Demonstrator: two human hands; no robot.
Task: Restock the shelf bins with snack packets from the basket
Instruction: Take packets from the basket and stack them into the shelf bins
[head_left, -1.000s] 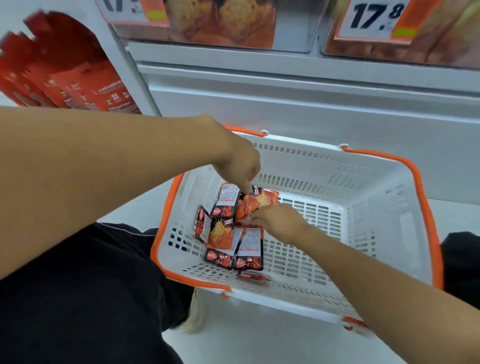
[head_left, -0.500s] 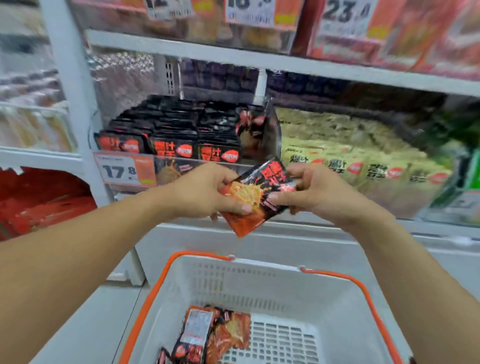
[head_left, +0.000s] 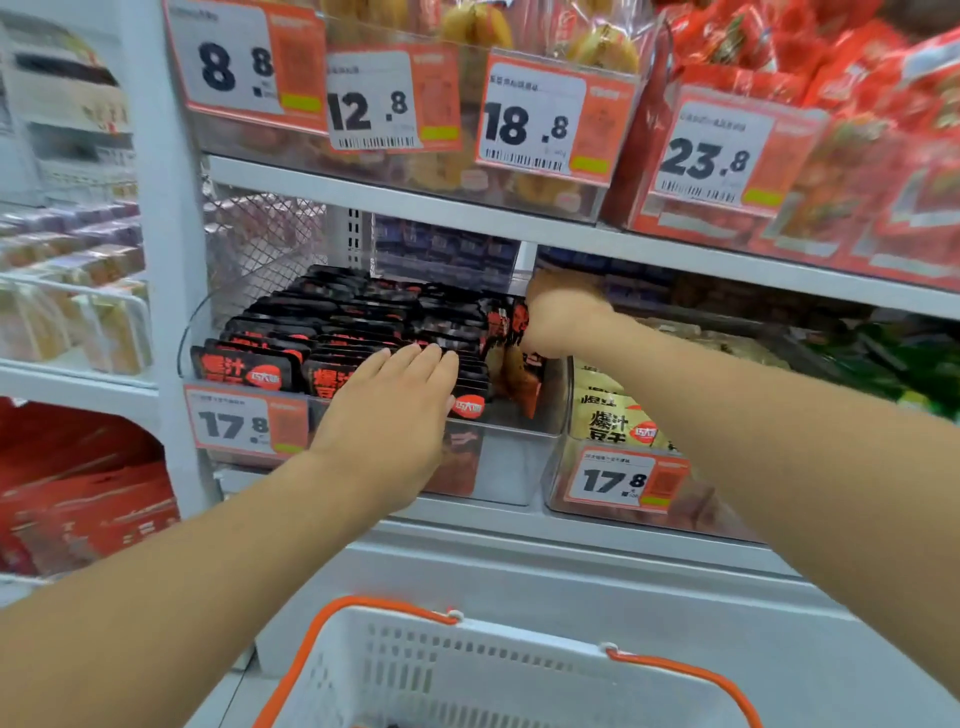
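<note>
— Starting nearest, what sits at six o'clock?

— One white shopping basket (head_left: 519, 675) with two orange handles; only its far rim and slotted wall show, so whatever is inside is out of view.

— And the hands, how many?

— Two. The left hand (head_left: 395, 415) lies flat, fingers straight and together, pressing on the front rows of black-and-red snack packets (head_left: 332, 327). The right hand (head_left: 558, 319), toward one o'clock of it, is curled round one black-and-orange snack packet (head_left: 514, 358), held upright at the right end of the clear shelf bin (head_left: 524, 436).

— How many packets in that bin?

— Too many and too tightly overlapped to count; they stand in about three columns running back.

— Beside it?

— At three o'clock, a second clear bin (head_left: 571, 483) of yellow packets (head_left: 613, 415), touching the first. Two 17.8 price tags, one on each bin.

— Farther up?

— At twelve o'clock, four price tags on the upper shelf: 8.8, 12.8, 18.8, 23.8. Red bags (head_left: 857, 104) are piled at two o'clock, and red boxes (head_left: 83, 499) sit at nine o'clock.
</note>
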